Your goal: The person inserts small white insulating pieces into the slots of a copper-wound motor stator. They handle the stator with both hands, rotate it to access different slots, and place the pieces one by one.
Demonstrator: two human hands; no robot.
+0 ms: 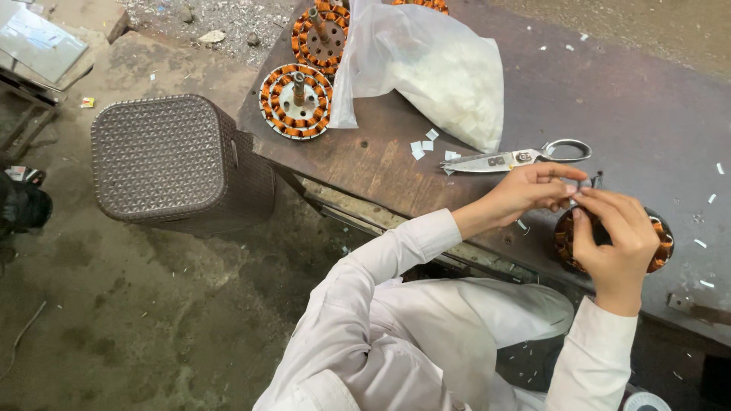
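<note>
Your worn, dark workbench (640, 114) runs from the top edge to the right edge of the view, its surface scuffed and dotted with small white scraps. Beside its left corner, on the dirt floor, stands a square brown stool (164, 156) with a woven, dimpled top. A crumpled clear plastic bag (426, 68) of small white paper pieces lies near the bench's far edge. Left of the bag sit round coils (297, 100) wound with orange copper wire around metal hubs. Steel scissors (514, 158), blades shut, lie mid-bench. At the near edge, your right hand (618, 245) curls over another copper-wound coil (656, 243), fingers gripping it. Your left hand (525, 192) pinches something small against the right fingertips; what it is cannot be told.
</note>
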